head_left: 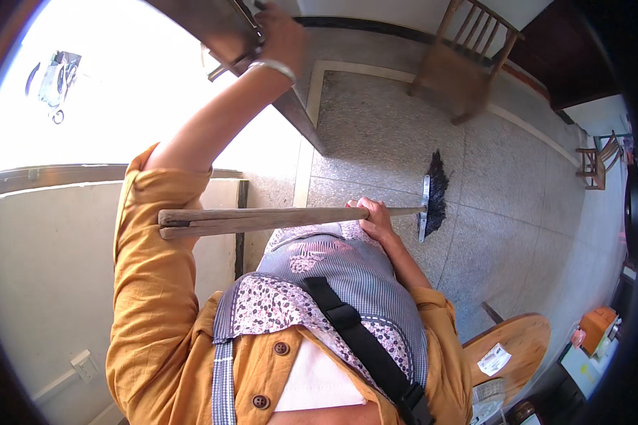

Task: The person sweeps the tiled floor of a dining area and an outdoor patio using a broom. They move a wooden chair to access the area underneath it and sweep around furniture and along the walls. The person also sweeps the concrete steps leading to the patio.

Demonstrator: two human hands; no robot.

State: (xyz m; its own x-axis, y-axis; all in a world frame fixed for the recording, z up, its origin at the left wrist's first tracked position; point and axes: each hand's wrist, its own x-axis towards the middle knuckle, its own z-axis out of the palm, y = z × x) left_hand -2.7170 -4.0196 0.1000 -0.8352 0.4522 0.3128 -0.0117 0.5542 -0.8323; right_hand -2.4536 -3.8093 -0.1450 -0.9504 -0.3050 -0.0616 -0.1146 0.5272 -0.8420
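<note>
The broom (347, 212) lies across the person's front, its head on the floor (517, 191) ahead under the right hand (373, 215), while the left hand (280, 32) reaches up-left to the door (213, 28), a chair (464, 64) standing beyond.

The terrazzo floor (404, 134) around the broom head (436, 195) lies open toward the far wall, where a wooden chair (464, 67) stands in the way. The dark door (220, 28) swung overhead and the white wall (42, 269) close off the left. A round wooden table (521, 340) crowds the lower right.
</note>
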